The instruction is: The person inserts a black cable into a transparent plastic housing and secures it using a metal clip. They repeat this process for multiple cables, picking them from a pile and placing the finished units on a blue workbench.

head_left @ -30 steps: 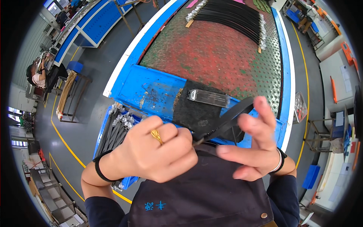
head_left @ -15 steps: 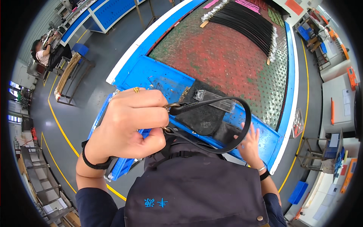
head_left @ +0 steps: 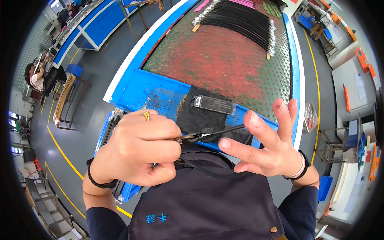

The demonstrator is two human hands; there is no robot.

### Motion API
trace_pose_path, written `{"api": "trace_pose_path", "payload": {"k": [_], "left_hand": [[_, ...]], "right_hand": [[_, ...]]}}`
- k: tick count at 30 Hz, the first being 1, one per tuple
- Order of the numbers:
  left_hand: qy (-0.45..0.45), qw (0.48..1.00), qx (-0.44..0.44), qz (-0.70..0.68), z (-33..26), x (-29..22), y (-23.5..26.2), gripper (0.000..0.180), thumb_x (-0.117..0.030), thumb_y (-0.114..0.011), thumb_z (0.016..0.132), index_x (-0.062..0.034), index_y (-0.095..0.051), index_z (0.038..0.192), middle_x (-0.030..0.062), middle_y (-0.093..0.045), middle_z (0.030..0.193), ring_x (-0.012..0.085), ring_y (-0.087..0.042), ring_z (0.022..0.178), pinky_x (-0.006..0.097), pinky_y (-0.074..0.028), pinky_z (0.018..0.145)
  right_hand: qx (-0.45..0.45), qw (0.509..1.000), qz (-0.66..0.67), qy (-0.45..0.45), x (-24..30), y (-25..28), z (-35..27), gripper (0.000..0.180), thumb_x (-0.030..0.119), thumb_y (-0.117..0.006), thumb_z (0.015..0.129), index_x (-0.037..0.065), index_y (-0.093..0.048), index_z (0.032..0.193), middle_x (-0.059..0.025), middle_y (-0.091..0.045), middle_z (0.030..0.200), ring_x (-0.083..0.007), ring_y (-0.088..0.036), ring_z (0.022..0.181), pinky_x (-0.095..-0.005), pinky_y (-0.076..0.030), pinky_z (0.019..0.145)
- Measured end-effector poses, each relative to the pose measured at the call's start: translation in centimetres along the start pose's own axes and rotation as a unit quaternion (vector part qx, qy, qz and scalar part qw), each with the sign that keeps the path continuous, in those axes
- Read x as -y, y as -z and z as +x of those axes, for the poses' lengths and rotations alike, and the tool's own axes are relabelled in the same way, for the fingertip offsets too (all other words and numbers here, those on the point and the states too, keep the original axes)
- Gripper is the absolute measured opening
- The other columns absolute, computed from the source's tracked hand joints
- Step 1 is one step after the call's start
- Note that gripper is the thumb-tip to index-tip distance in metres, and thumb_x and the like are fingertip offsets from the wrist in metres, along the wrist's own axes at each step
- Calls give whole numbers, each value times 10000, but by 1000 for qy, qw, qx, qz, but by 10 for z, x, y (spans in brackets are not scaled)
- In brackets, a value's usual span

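Note:
My left hand [head_left: 144, 148] is closed in a fist around the ends of a black strap [head_left: 224, 131], whose bronze-coloured metal rings show at my fingers. The strap runs from there to the right as a loop, partly hidden behind my right hand. My right hand [head_left: 268, 144] is raised with its fingers spread, beside the far part of the loop; whether a fingertip touches it I cannot tell. Beyond the strap, a black mat [head_left: 185, 116] lies over the blue table edge, and a clear plastic box [head_left: 214, 105] rests on it.
The table [head_left: 132, 90] has a blue rim and a worn red-green studded surface. A row of black straps [head_left: 240, 20] lies at its far end. Blue bins [head_left: 130, 192] stand left below my hand. A seated person [head_left: 38, 78] is at the far left. My dark apron [head_left: 200, 200] is close below.
My right hand has come up and left from the table to the strap's loop. The loop has turned and looks narrower. My left hand keeps its grip, slightly lower.

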State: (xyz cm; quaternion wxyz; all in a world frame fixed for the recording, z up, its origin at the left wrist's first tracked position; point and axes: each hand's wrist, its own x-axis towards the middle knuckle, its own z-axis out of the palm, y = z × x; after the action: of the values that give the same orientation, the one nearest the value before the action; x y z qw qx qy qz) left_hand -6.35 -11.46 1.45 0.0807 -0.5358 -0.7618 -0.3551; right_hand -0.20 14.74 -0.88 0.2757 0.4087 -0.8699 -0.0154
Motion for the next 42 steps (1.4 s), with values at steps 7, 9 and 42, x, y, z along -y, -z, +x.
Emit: {"api": "trace_pose_path", "payload": {"k": [7,9,42], "left_hand": [[-44,999,-5,-14,-4,4,-2,141,-61,-515,405,-76,-512,545,38,-539,639,172,-389,438,283,-278,431],[-48,999,-4,-13,-5,6,-3,137,-60,-516,406,-76,-513,543,41,-542,645,169,-391,436,281,-275,428],[-164,982,-6,94,-6,-4,-10,170,-107,-619,479,-92,-469,558,20,-517,671,126,-389,457,250,-288,430]], "right_hand": [[2,1000,12,6,3,-5,5,439,561,-371,864,326,-586,1167,-93,-311,1411,-418,-152,1325,-555,-45,1064],[-21,998,59,-19,3,-4,2,435,540,-423,830,305,-603,1149,-80,-359,1379,-396,-192,1314,-548,-51,1066],[30,964,253,-71,5,5,-1,442,457,-492,818,191,-612,1150,6,-557,1052,-259,-460,1140,-556,-96,1062]]}}
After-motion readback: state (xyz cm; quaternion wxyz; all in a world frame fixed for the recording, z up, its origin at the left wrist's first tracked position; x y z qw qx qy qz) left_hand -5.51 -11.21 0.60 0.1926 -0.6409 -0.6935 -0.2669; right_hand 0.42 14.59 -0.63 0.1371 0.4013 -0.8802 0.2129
